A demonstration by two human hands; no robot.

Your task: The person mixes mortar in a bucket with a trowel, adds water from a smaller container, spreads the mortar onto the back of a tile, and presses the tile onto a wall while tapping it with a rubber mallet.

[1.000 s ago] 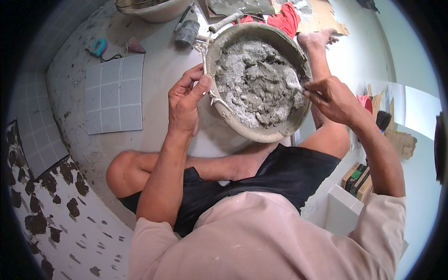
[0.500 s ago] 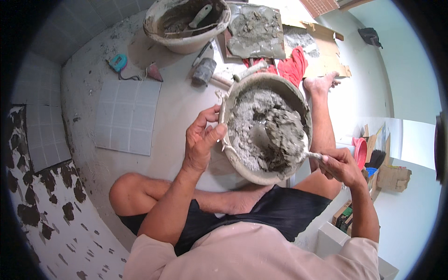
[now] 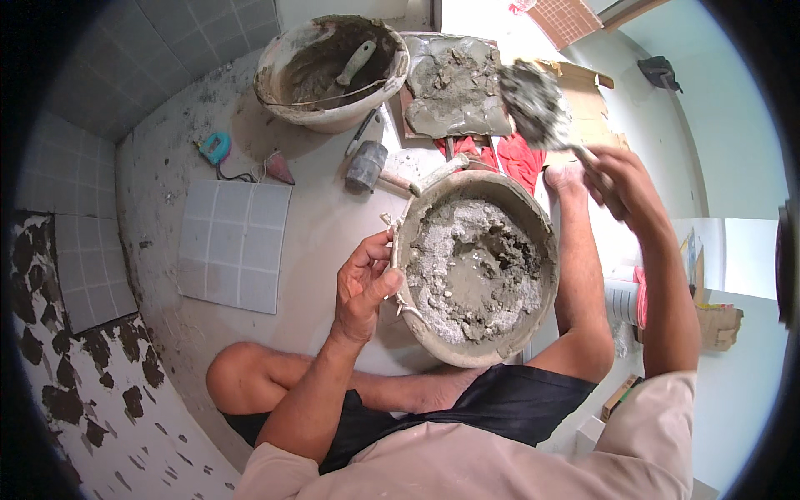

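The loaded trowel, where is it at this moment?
In the head view, the trowel is in the right hand, upper right of centre, by the mortar-covered board's right edge.

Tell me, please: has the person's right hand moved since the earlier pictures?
Yes. Judged against the grey gridded tile, the right hand has moved forward, toward the top of the picture.

The grey bucket (image 3: pixel 457 355) holds wet mortar (image 3: pixel 479 279) and pale grains (image 3: pixel 435 250); 1 mortar-loaded trowel (image 3: pixel 560 135) hangs beyond the bucket, rightward.
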